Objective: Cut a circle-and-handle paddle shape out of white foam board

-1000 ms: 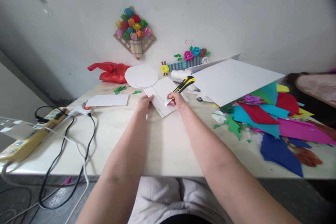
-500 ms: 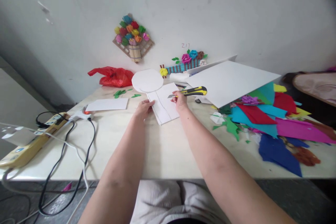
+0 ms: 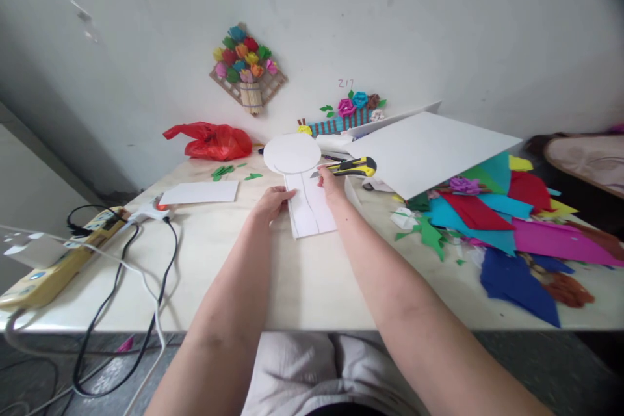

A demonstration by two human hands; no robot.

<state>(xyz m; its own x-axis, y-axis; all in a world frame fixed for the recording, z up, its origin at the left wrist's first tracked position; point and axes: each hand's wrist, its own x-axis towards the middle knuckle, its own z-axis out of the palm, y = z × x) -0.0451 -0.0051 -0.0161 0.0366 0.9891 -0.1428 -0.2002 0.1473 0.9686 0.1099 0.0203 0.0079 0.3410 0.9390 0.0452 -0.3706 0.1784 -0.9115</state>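
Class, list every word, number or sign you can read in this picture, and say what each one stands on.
"217" (the first mark may be a Z): handwritten in red on the wall, above the paper flower craft.
Power strip: markings too small to read.
Utility knife: no readable brand.
Nothing else carries text.

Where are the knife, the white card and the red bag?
knife (image 3: 355,166): head view, on its yellow-black handle.
white card (image 3: 312,216): head view, on its bare middle.
red bag (image 3: 214,142): head view, on its middle.
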